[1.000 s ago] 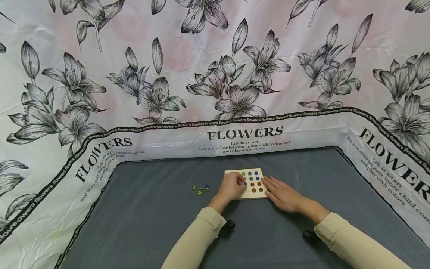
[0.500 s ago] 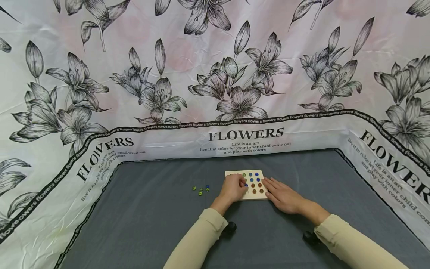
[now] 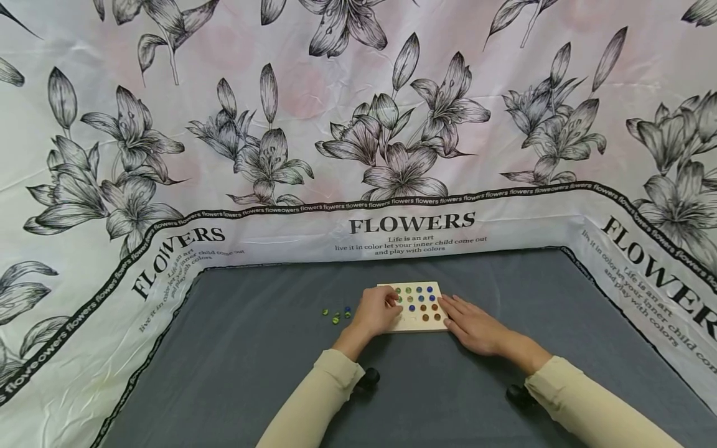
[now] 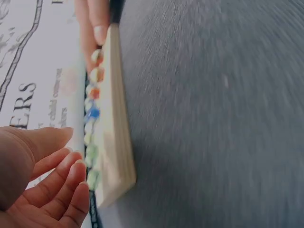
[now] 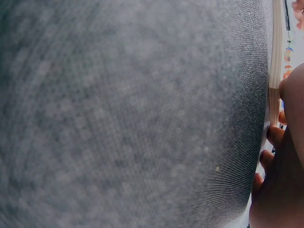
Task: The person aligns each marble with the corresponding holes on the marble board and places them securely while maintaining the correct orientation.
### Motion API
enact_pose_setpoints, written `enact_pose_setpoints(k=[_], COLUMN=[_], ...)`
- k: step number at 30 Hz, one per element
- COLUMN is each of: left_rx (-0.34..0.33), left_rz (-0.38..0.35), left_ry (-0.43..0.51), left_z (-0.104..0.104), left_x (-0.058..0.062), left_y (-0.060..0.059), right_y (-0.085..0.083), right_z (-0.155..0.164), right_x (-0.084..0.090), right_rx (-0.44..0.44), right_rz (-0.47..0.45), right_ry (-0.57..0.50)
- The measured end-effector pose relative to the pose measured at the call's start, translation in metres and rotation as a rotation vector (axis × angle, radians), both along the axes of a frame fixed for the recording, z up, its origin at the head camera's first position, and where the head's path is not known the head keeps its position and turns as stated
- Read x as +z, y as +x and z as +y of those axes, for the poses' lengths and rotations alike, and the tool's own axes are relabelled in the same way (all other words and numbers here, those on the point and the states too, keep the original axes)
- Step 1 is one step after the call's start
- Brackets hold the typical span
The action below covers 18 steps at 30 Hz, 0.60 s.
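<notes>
Both hands (image 3: 376,310) (image 3: 469,323) rest at the marble board (image 3: 417,327) edges

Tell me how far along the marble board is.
Done: the wooden board holds green, blue and amber marbles across most of its sockets. In hand: the left hand hovers at the board's left side with fingers loosely curled; whether it pinches a marble cannot be told. The right hand rests flat on the board's right edge. Left: four loose marbles on the grey cloth.

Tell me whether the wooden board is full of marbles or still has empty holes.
Cannot tell: the wooden board shows marbles in the visible holes, but the left hand hides part of it.
</notes>
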<state>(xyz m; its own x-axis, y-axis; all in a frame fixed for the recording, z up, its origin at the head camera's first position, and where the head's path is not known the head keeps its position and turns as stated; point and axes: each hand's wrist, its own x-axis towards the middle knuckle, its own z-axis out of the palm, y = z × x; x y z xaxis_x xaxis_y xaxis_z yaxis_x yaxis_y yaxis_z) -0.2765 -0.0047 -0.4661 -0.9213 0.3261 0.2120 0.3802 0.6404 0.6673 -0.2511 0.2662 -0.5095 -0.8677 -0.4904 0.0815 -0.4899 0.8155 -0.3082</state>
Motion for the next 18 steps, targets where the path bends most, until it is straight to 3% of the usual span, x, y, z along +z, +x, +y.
enact_pose_setpoints(k=[9,18], left_rx=[0.038,0.082], left_rz=[0.057,0.072], left_ry=[-0.003,-0.005], left_z=[-0.044,-0.083], left_x=[0.007,0.003], left_y=[-0.001,-0.003], right_y=[-0.001,-0.002], right_z=[0.001,0.0], right_x=[0.001,0.0], right_rx=[0.003,0.014], right_rz=[-0.003,-0.005], right_ry=[0.01,0.005])
